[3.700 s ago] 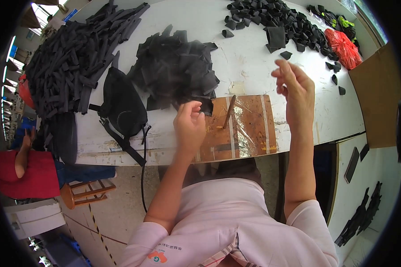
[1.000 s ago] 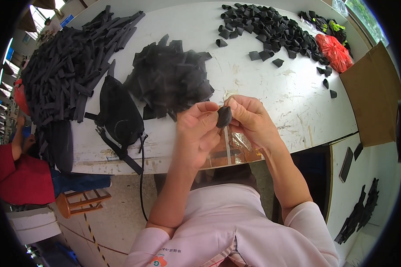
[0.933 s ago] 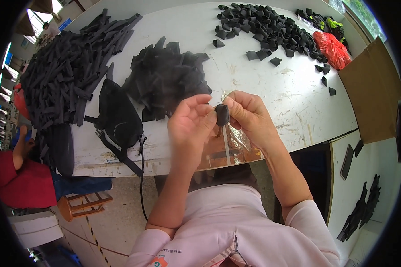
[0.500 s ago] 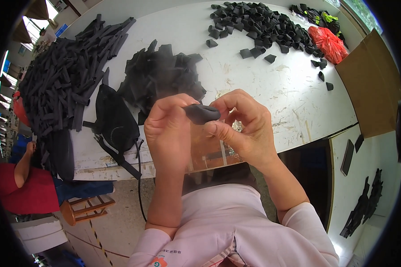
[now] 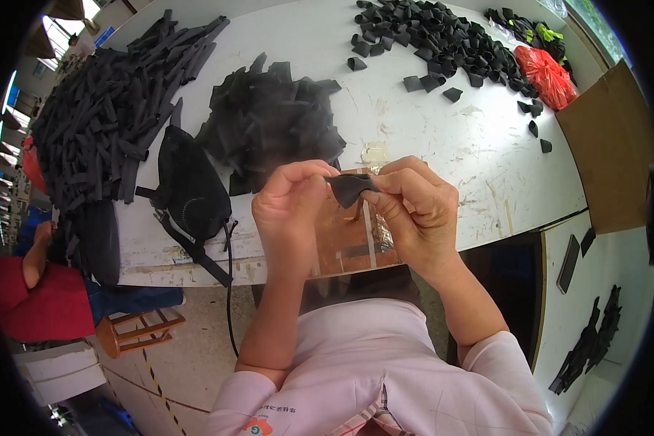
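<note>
Between my two hands, above the table's near edge, a small piece of black fabric (image 5: 350, 190) is held up, folded and slightly flared at the bottom. My left hand (image 5: 292, 211) pinches its left end with thumb and fingertips. On the other end, the thumb and fingers of my right hand (image 5: 420, 211) are closed. Below them lies a brown board (image 5: 341, 236) with strips of tape on the table edge. Just beyond my left hand is a heap of flat black fabric pieces (image 5: 269, 120). To its left rests a black padded item with straps and a cord (image 5: 189, 192).
Long black strips (image 5: 98, 123) are heaped at the far left. Several small black loops (image 5: 443, 40) lie at the far right, near a red plastic bag (image 5: 545, 76). A cardboard sheet (image 5: 603, 152) stands at the right edge. A person in red (image 5: 40, 298) is at the left.
The fabric piece has gone from a rounded, rolled shape to a flatter, flared one. My right fingers have closed in on its end. The view has shifted slightly.
</note>
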Tool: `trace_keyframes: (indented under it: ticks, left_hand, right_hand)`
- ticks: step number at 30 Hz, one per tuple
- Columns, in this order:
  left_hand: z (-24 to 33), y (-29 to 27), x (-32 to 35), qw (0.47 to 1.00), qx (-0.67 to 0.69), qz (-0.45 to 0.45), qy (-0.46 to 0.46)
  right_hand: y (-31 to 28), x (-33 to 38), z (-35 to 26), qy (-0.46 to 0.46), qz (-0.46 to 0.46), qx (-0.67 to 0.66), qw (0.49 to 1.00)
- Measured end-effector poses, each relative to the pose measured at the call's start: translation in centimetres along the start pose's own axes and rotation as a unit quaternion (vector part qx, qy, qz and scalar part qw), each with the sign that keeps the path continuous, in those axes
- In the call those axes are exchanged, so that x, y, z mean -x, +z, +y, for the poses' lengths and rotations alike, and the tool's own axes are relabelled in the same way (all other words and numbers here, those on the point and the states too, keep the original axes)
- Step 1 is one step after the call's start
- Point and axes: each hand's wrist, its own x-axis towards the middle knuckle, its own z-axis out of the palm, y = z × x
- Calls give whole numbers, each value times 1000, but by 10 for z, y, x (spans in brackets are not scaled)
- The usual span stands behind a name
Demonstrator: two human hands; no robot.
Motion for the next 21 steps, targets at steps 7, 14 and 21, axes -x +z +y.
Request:
trace_keyframes:
  ticks: [7, 14, 21]
  left_hand:
    - [-13, -8, -3, 994, -101, 31, -30]
    - [20, 10, -10, 959, -233, -108, 122]
    - [17, 7, -7, 949, -253, -103, 156]
  right_hand:
    - [-12, -14, -3, -16, -112, 44, 993]
    - [-11, -9, -6, -12, -78, 24, 997]
    - [-2, -5, 8, -62, -60, 26, 996]
